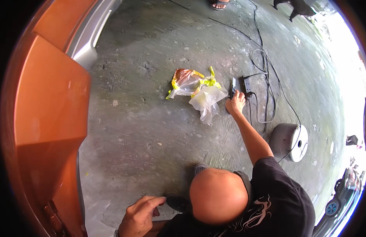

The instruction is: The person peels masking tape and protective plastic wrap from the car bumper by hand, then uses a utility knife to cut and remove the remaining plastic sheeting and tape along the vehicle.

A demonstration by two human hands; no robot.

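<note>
My right hand (236, 103) reaches down to the floor, its fingers slightly apart at the lower end of a small black and silver tool (233, 86). Whether its fingertips touch the tool is unclear. Close by on the right lies a black power strip (247, 85) with a plug in it. Left of that hand are crumpled clear plastic (208, 98) and a brown and yellow wrapper (183, 78). My left hand (140, 216) is raised at the bottom, fingers bent and loosely apart, with nothing visible in it.
A bent bare knee (218, 195) fills the bottom middle. An orange vehicle panel (52, 94) stands at left. Black cables (266, 67) run across the floor past a grey round drum (287, 141). Another person's sandaled foot (220, 4) and a dark animal (299, 7) are at the top.
</note>
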